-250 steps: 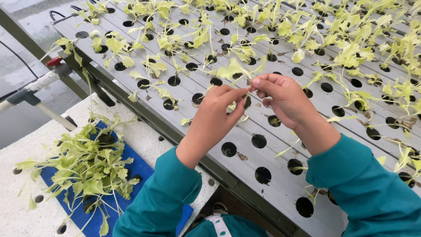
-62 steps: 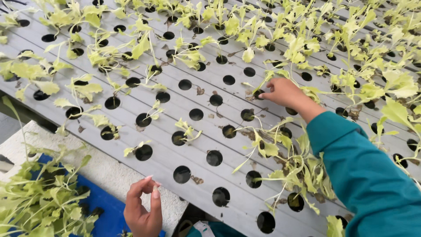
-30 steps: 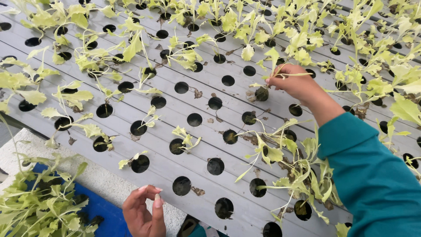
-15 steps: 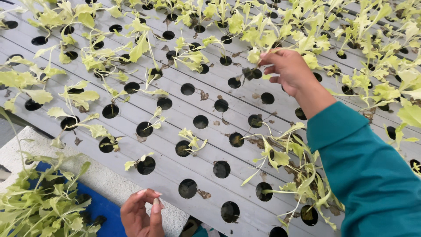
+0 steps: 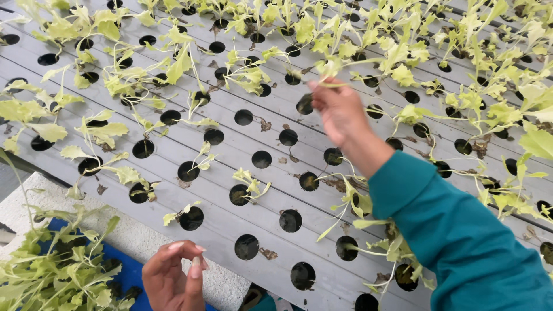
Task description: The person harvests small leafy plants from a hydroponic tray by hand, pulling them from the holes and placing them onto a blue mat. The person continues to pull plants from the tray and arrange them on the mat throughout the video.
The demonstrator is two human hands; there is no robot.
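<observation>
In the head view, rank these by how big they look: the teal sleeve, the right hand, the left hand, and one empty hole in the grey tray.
1. teal sleeve
2. right hand and left hand: look alike, left partly cut off
3. empty hole

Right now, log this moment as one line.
right hand: pinching seedling over grey channel tray | left hand: empty, fingertips together, near seedling pile on blue tray

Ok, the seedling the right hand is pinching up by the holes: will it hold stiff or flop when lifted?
Probably floppy: the seedling in the right hand has a thin stem with pale leaves, and its neighbours sprawl flat across the grey channel. Likely very light too. It looks easily bruised or snapped, so a gentle pinch seems wise.
</observation>
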